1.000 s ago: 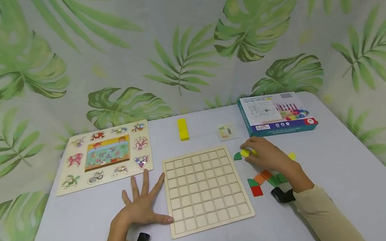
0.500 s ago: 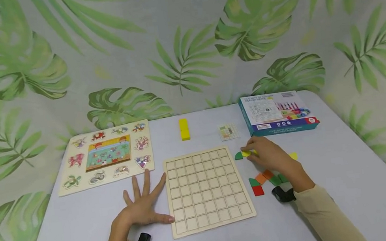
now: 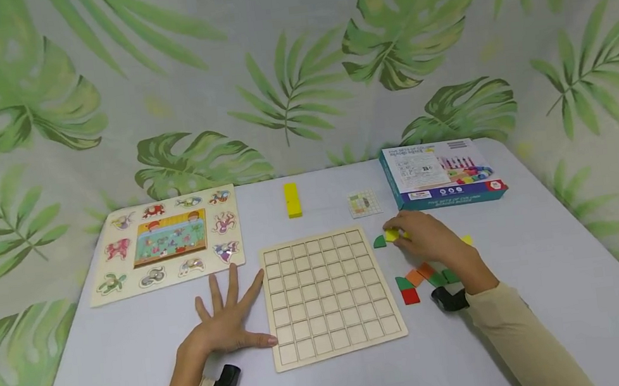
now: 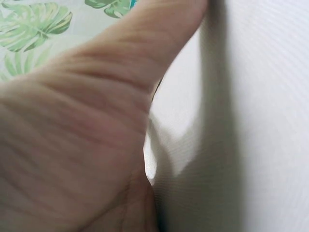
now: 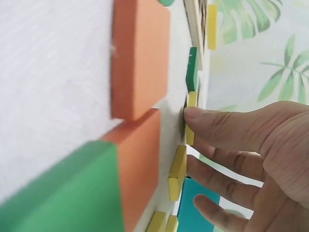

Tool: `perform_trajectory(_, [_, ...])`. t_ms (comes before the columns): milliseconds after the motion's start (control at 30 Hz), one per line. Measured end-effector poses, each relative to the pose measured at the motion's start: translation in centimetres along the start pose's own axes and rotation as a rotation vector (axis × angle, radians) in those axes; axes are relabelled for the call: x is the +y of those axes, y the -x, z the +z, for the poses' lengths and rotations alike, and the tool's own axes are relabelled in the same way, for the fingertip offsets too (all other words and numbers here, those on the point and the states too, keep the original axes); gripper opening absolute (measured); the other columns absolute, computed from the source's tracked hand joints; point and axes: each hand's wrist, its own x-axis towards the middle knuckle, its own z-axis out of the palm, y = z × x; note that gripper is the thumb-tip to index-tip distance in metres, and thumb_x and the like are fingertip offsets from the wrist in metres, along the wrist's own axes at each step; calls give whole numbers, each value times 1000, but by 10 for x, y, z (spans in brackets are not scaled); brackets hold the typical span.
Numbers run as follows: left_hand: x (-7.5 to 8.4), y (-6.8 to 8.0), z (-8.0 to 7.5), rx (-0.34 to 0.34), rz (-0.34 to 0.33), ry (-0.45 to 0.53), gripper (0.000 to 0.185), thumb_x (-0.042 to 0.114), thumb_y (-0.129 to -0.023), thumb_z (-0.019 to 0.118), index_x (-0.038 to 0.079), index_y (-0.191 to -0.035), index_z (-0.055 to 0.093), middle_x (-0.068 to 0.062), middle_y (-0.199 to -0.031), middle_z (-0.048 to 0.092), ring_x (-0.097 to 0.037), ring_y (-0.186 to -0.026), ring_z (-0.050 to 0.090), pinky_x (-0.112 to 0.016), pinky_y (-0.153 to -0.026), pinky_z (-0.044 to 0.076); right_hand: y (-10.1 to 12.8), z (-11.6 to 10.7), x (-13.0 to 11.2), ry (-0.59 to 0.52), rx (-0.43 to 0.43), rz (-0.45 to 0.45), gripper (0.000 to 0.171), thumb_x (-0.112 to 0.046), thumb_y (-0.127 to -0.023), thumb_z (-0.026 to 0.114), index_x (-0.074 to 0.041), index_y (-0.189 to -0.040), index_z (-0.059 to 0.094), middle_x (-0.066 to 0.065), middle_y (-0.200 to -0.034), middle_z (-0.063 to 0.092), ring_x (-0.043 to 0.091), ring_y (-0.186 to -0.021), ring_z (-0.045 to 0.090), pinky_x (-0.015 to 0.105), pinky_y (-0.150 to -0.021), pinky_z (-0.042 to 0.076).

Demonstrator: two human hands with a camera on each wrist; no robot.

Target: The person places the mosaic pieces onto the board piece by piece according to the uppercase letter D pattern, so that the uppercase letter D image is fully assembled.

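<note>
My left hand [image 3: 224, 327] lies with its fingers spread at the left side of a wooden grid board [image 3: 329, 296]; thumb and index fingertip touch that edge. Skin and white cloth fill most of the left wrist view. Right of the board, my right hand [image 3: 430, 238] pinches a yellow tile [image 3: 391, 235] between thumb and fingers. The right wrist view shows the thumb on this yellow tile [image 5: 191, 134], its far side hidden. A green quarter-round tile [image 3: 380, 241] sits just left of it. Another yellow tile [image 5: 177, 173] lies near the fingers.
Nearer me are orange tiles [image 3: 414, 278], green ones and a red tile [image 3: 410, 297]. At the back stand a yellow block [image 3: 292, 200], a small grid card [image 3: 364, 203] and a teal box [image 3: 445, 174]. A sea-animal puzzle [image 3: 169, 244] lies at left.
The right fingers have closed in on the yellow tile, which now looks slightly tilted. My left hand keeps its place at the board. The head view has shifted a little.
</note>
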Motion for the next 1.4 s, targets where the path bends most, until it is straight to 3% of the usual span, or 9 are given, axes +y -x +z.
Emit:
perform_trajectory(333, [1, 0, -2, 5, 1, 9, 130, 65, -65, 84, 27, -163, 8, -23, -160, -30, -57, -135, -39, -81, -93, -22, -9, -5, -7, -32, 24, -24, 30, -11, -91, 74, -3, -119, 69, 11, -111, 66, 28, -104, 63, 48, -93, 51])
perform_trajectory(600, [-1, 0, -2, 8, 7, 3, 128, 64, -66, 84, 27, -162, 8, -24, -160, -29, -58, -135, -38, -82, -93, -22, -20, -2, -29, -34, 18, -92, 28, -12, -92, 72, -4, -119, 69, 10, -112, 66, 26, -103, 63, 45, -92, 51])
perform_trajectory(900, [-1, 0, -1, 14, 10, -1, 128, 65, -65, 84, 27, -162, 9, -22, -160, -30, -57, -135, -39, -81, -93, -23, -32, 5, -56, -91, 0, -149, 27, -15, -93, 72, -7, -118, 69, 7, -116, 66, 27, -114, 62, 45, -97, 49])
perform_trajectory(1400, [1, 2, -2, 15, 8, -4, 128, 64, -66, 84, 26, -163, 9, -23, -160, -28, -58, -136, -37, -81, -94, -22, -44, 18, -111, -72, -45, -263, 16, -15, -92, 72, -9, -107, 68, 3, -107, 65, 20, -96, 65, 34, -83, 53])
